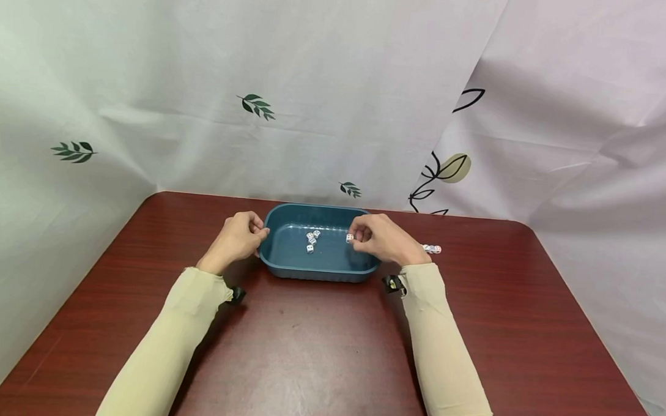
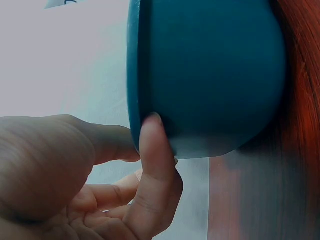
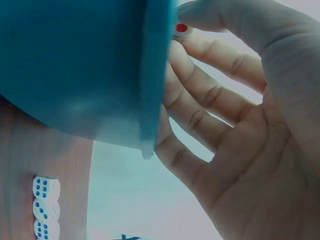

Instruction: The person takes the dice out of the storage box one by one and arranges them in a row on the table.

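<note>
White die (image 1: pixel 349 238), red pip, fingertip grip

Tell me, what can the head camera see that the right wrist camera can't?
Only the head view shows the dice inside the tub, the left hand at the tub's left rim, and both sleeves. Only the right wrist view shows the red dot on the die that the right hand pinches. Both show the blue tub, that hand, and the row of dice on the table.
</note>
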Demonstrator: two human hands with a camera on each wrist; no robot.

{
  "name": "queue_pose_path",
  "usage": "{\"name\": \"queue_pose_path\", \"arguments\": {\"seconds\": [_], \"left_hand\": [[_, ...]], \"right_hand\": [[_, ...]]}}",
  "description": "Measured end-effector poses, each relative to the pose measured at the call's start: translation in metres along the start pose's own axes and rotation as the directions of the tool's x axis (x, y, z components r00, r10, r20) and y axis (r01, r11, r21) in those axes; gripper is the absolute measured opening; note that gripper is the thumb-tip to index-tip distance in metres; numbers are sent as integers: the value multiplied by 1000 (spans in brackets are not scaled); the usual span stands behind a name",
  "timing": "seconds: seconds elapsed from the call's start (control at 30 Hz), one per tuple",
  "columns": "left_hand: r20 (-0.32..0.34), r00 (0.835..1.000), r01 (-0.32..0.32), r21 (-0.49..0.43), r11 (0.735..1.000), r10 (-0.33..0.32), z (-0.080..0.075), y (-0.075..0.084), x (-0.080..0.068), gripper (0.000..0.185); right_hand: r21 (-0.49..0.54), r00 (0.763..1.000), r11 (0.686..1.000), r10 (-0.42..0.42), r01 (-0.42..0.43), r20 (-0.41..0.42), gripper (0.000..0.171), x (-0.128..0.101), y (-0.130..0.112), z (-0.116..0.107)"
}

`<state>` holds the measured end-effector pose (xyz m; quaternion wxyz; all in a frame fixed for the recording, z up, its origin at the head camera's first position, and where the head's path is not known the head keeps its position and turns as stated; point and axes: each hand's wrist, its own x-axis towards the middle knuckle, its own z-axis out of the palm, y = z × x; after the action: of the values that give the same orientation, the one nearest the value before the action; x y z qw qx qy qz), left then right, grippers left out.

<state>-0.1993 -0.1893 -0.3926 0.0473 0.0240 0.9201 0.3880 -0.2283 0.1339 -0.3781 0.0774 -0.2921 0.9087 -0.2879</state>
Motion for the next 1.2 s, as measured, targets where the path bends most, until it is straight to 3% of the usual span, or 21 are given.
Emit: {"name": "queue_pose_path", "arguments": {"seconds": [0.83, 1.2], "left_hand": [[6, 1000, -3, -9, 1000, 3, -3, 0, -1, 20], [3, 1000, 7, -10, 1000, -7, -2, -1, 0, 20]], "right_hand": [[42, 995, 996, 82, -80, -65, 7, -23, 13, -29], [7, 990, 993, 115, -114, -88, 8, -37, 23, -42]]}}
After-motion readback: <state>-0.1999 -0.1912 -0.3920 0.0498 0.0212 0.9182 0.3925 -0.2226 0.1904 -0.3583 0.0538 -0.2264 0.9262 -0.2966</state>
